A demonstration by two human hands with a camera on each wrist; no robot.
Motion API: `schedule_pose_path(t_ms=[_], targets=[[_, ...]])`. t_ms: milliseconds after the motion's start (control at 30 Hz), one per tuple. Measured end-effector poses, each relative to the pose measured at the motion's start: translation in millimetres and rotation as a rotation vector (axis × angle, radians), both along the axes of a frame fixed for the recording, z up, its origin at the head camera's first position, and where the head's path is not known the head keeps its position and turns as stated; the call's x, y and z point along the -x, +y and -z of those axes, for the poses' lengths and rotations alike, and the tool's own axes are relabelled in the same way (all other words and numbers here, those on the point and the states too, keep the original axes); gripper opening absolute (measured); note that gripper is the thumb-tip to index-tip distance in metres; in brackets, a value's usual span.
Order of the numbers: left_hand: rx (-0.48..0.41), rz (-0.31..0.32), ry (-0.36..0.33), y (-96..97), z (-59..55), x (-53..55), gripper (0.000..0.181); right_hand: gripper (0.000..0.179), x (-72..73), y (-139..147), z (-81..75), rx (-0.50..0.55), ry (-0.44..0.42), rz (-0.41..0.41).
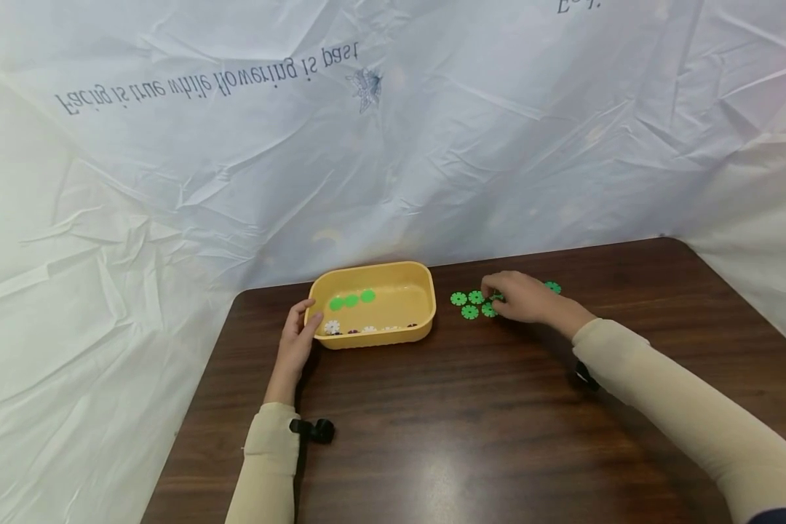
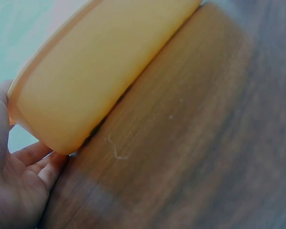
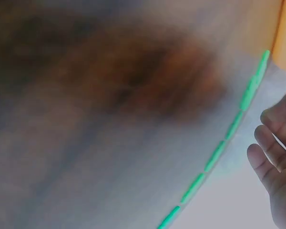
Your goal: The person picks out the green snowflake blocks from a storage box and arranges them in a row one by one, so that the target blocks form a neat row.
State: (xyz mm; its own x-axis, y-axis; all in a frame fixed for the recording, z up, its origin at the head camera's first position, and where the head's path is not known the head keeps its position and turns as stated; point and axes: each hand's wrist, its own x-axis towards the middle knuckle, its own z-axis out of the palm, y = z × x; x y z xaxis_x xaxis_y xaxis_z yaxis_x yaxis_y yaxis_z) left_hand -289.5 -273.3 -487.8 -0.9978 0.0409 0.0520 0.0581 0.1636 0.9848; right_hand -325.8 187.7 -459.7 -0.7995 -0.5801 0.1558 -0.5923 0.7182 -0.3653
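Observation:
My left hand (image 1: 296,336) grips the left end of a yellow plastic basin (image 1: 426,331), thumb over the rim and fingers along the outside wall. In the left wrist view, those fingers (image 2: 33,155) lie against the basin's lower corner. Inside are bright green snowflake discs (image 1: 351,300) in a row and several white and dark ones along the near wall. To the right, my right hand (image 1: 520,297) hovers over flat green snowflake discs (image 1: 469,311) on the table, partly covering them. The right wrist view shows its fingers (image 3: 264,164) loosely bent, with nothing between them.
The dark wooden table (image 1: 426,422) has a pale printed cloth (image 1: 393,160) hanging behind it. Another green disc (image 1: 553,287) lies beyond the right wrist. Black bands with small devices sit on both sleeves.

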Motion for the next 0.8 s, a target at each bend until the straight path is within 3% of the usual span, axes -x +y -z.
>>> schedule_pose_path(t_ms=[133,333,467,633,800], targets=[[0.02,0.0,-0.005,1.7,-10.3,-5.9,0.053,0.014,5.2,-9.9,-11.2,0.035,0.014,-0.015],[0.006,-0.02,0.007,-7.5,12.3,7.1,0.05,0.016,10.4,-43.0,-31.7,0.087,0.01,-0.044],[0.02,-0.033,0.032,-9.3,17.9,9.2,0.049,0.019,12.7,-74.2,-40.9,0.092,0.024,-0.083],[0.022,-0.034,0.062,-7.4,18.9,9.4,0.048,0.027,17.5,-115.5,-44.6,0.056,-0.006,-0.122],[0.02,-0.041,0.064,-3.6,19.7,10.1,0.047,0.037,24.3,-152.2,-37.5,-0.033,-0.115,-0.143]])
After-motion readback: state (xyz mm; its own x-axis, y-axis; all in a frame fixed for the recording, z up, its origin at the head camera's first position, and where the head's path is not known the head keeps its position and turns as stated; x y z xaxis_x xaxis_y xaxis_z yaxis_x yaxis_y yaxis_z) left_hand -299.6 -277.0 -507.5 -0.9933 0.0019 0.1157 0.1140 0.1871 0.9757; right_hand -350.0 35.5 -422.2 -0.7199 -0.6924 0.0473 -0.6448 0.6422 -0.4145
